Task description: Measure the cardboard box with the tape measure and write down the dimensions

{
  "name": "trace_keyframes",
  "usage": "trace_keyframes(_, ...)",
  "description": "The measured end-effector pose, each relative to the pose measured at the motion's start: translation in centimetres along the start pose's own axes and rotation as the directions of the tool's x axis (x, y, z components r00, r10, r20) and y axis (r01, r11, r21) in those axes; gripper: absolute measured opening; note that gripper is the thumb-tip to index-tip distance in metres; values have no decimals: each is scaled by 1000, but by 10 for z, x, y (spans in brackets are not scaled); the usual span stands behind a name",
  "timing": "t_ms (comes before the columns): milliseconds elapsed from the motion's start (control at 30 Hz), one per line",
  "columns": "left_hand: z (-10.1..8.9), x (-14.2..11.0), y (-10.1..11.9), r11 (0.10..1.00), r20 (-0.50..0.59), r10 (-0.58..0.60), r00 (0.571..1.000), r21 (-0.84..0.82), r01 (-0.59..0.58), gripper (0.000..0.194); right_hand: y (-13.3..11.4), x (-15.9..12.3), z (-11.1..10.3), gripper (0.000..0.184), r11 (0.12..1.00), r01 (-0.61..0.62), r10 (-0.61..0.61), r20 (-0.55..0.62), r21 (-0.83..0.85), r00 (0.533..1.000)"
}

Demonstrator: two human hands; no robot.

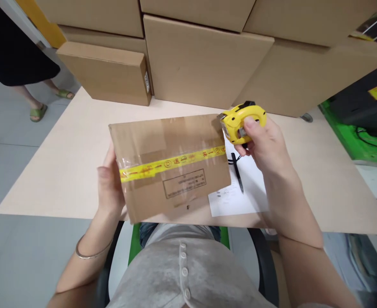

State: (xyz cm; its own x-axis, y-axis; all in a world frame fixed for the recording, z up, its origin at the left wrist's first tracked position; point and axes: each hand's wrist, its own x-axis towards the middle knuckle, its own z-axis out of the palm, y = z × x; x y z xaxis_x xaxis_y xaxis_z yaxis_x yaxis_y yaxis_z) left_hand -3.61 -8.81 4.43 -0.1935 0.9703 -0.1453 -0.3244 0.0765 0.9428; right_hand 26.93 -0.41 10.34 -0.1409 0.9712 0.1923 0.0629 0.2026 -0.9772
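A taped cardboard box is tilted up in front of me, a yellow strip of tape with red print running across it. My left hand grips the box at its left edge, the thumb in front and the fingers hidden behind. Wrapped around a yellow tape measure, my right hand is at the box's upper right corner. The mouth of the tape measure is close to that corner; whether they touch I cannot tell. No drawn-out blade is visible.
Large cardboard boxes are stacked along the table's back edge, with a flatter carton at their left. Behind the held box lie a white sheet and a black pen. A person stands at the far left.
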Motion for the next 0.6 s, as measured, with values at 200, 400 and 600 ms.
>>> trace_keyframes(200,22,7,9,986,-52,-99,994,-139,91,42,-9,-20,-2,44,915,119,-76,125,-386,989)
trace_keyframes(400,29,8,4,963,-41,-208,977,-184,197,36,-11,-14,9,54,586,419,-214,366,-694,905)
trace_keyframes(600,35,5,-13,950,73,-266,961,-152,274,46,-6,-15,16,50,547,391,-144,377,-740,915)
